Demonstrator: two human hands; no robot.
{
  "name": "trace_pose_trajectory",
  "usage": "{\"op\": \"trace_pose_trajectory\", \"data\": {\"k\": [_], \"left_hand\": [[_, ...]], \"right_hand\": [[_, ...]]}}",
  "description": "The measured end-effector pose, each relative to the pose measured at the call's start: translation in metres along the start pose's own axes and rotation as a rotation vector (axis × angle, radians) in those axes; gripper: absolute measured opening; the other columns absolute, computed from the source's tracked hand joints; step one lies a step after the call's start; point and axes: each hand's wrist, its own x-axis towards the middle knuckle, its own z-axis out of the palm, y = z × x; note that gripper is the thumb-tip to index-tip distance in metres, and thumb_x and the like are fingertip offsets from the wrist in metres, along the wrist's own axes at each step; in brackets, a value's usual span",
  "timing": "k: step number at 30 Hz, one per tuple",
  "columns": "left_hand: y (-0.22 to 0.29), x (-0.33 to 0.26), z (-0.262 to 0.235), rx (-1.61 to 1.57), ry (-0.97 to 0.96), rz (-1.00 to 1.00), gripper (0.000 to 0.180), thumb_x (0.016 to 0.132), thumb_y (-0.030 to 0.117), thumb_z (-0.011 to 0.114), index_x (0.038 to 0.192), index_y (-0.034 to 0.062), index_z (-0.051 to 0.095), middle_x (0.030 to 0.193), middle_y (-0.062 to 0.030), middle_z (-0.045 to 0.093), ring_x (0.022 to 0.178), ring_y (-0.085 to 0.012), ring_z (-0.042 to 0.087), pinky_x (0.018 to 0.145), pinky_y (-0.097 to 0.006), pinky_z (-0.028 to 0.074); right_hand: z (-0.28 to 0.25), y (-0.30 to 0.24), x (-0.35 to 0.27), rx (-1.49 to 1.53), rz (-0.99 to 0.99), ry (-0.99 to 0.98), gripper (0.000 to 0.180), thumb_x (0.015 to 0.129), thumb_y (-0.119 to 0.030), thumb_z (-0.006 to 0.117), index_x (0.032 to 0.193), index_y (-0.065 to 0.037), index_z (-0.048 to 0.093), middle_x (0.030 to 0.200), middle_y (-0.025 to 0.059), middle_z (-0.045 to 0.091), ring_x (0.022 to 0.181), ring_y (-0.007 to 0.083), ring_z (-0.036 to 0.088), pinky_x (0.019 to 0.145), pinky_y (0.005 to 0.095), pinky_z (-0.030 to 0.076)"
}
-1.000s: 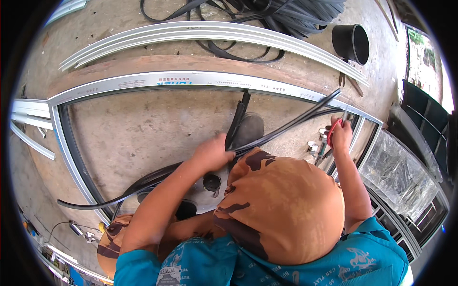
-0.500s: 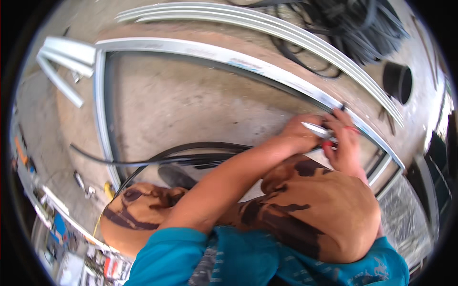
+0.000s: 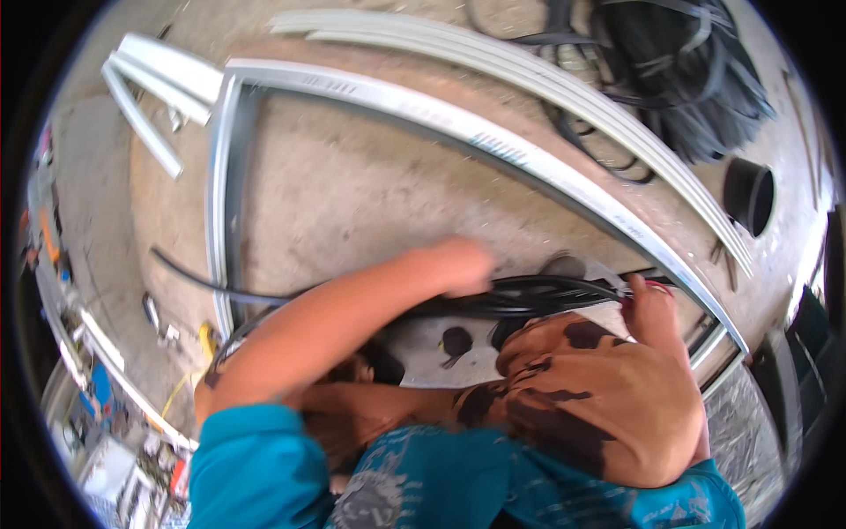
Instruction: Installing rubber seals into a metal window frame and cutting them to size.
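My left hand [image 3: 467,266] is smeared by motion just above a bundle of long black rubber strips [image 3: 520,295]; its fingers cannot be made out. At the right end of that bundle, my right hand [image 3: 650,309] is closed on red-handled scissors [image 3: 659,286], whose pale blades point left and are blurred. Around the bundle lies a large metal frame [image 3: 405,108] on the floor, with bluish printing on its long far bar. One loose strip end [image 3: 181,271] sticks out past the frame's left bar.
Long pale profiles [image 3: 529,75] lie beyond the frame. Further off are a dark heap of strips [image 3: 679,70] and a black cylinder [image 3: 749,196]. White offcuts [image 3: 159,75] rest at the far left. Mixed tools and parts [image 3: 115,467] crowd the lower left.
My left hand has moved left, away from the far bar and my right hand. My right hand has come nearer with the scissors. The strips now stretch across between the hands.
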Motion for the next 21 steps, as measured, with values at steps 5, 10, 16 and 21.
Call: {"op": "trace_pose_trajectory", "data": {"k": [5, 10, 16, 21], "left_hand": [[-0.087, -0.106, 0.025, 0.202, -0.263, -0.232, 0.045, 0.076, 0.039, 0.073, 0.107, 0.0078, 0.069, 0.106, -0.0193, 0.068, 0.099, -0.0369, 0.065, 0.085, -0.046, 0.052], [-0.146, -0.196, 0.045, 0.228, -0.577, -0.498, 0.065, 0.075, 0.050, 0.072, 0.124, 0.0081, 0.061, 0.113, -0.0199, 0.066, 0.108, -0.0362, 0.062, 0.091, -0.045, 0.050], [-0.191, -0.268, 0.064, 0.225, -0.311, -0.659, 0.053, 0.075, 0.046, 0.074, 0.109, 0.0062, 0.064, 0.105, -0.0170, 0.069, 0.104, -0.0346, 0.065, 0.088, -0.044, 0.050], [-0.219, -0.298, 0.144, 0.389, -0.114, -0.735, 0.030, 0.077, 0.029, 0.068, 0.098, 0.0076, 0.066, 0.095, -0.0137, 0.070, 0.095, -0.0300, 0.067, 0.089, -0.044, 0.045]], "right_hand": [[-0.028, -0.014, 0.011, 0.047, -0.111, 0.066, 0.022, 0.084, -0.017, 0.061, 0.102, -0.007, 0.053, 0.077, 0.0149, 0.068, 0.072, 0.0321, 0.069, 0.065, 0.0431, 0.053], [-0.085, -0.019, 0.009, 0.121, -0.164, 0.176, 0.030, 0.080, -0.018, 0.066, 0.103, -0.005, 0.054, 0.071, 0.0157, 0.064, 0.069, 0.0361, 0.065, 0.062, 0.0468, 0.050], [-0.142, -0.021, 0.042, 0.094, -0.429, 0.350, 0.027, 0.080, -0.020, 0.067, 0.097, -0.003, 0.054, 0.076, 0.0154, 0.064, 0.073, 0.0356, 0.065, 0.065, 0.0454, 0.052], [-0.186, -0.048, 0.148, 0.256, -0.556, 0.838, 0.025, 0.084, -0.015, 0.065, 0.103, -0.005, 0.053, 0.075, 0.0141, 0.062, 0.071, 0.0340, 0.063, 0.064, 0.0455, 0.049]]}}
